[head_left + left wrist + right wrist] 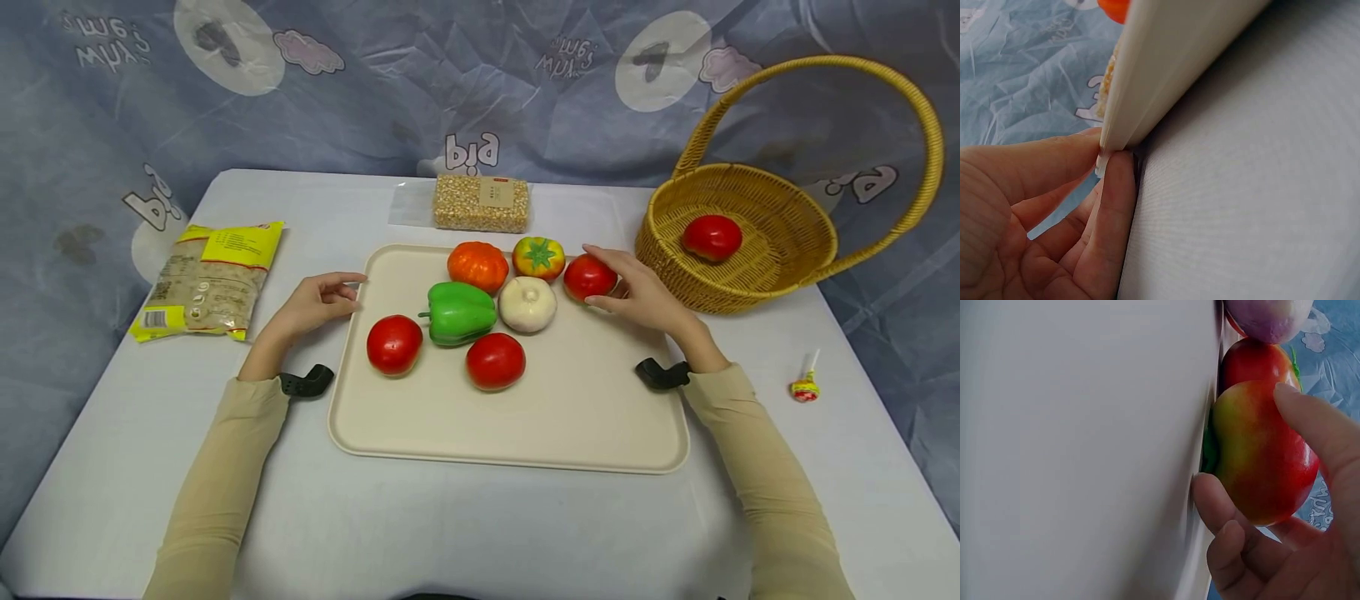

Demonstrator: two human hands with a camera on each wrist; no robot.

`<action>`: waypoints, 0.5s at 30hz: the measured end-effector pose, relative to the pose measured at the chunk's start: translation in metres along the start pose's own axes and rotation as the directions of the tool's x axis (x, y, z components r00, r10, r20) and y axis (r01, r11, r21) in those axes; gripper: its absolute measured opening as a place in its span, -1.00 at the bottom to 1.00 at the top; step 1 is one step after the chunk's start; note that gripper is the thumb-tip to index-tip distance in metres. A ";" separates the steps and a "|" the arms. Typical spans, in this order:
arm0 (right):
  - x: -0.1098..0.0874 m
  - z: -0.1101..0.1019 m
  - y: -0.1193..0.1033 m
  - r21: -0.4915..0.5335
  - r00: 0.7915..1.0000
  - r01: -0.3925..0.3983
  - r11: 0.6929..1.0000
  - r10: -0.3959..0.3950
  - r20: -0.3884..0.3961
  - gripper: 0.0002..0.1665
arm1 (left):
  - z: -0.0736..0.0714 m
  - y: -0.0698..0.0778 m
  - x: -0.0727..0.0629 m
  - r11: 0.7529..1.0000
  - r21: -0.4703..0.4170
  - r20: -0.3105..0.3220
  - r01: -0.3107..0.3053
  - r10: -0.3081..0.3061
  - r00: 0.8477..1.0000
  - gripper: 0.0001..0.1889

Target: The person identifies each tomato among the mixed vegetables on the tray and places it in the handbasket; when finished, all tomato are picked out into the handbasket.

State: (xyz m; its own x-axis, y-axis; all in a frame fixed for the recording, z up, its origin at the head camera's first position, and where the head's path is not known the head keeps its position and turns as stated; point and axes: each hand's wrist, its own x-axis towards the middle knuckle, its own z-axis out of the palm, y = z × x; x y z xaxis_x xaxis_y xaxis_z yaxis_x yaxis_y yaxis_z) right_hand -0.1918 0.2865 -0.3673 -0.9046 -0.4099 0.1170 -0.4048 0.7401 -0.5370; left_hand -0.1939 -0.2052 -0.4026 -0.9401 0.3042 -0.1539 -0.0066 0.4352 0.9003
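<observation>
At the tray's left edge, my left hand (311, 307) pinches the rim of the beige tray (585, 417); in the left wrist view the thumb lies over the rim and a finger beneath it. My right hand (647, 293) holds a red tomato (588, 277) at the tray's far right, thumb on one side and fingers on the other. Its skin shows a yellow-green patch in the right wrist view. Beside it are a white garlic bulb (528, 305) and a red-yellow tomato (538, 257) with a green leafy top. An orange pumpkin (478, 267), a green bell pepper (461, 313) and red tomatoes (395, 345) (496, 362) share the tray.
A wicker basket (750, 287) with a tall handle stands at the back right, one red tomato (712, 238) inside. A lollipop (806, 385) lies right of the tray, a yellow bag (206, 282) left. Behind the tray lies a pack of corn kernels (465, 204).
</observation>
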 end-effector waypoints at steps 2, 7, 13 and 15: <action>0.000 0.000 0.000 -0.006 1.000 -0.004 1.000 0.004 0.002 -0.09 | 0.000 0.000 0.000 1.000 0.003 0.000 0.003 -0.003 1.000 -0.52; -0.003 0.001 -0.001 -0.035 1.000 -0.027 0.999 0.027 -0.006 -0.11 | 0.000 0.001 0.001 1.000 0.006 0.001 0.003 -0.003 1.000 -0.52; -0.006 0.001 0.001 -0.053 0.999 -0.025 0.998 0.024 -0.022 -0.20 | 0.000 0.002 -0.001 1.000 -0.005 0.006 0.009 -0.009 1.000 -0.51; -0.008 0.000 0.000 -0.062 0.999 -0.025 0.998 0.023 -0.033 -0.21 | 0.000 0.001 -0.001 1.000 -0.006 0.008 0.009 -0.009 1.000 -0.51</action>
State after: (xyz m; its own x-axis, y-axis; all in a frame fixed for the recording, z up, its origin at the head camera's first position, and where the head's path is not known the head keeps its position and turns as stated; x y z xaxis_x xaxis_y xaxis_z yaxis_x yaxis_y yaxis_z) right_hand -0.1848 0.2900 -0.3684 -0.9174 -0.3753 0.1324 -0.3900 0.7816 -0.4869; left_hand -0.1932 -0.2043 -0.4013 -0.9373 0.3068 -0.1652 -0.0171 0.4331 0.9012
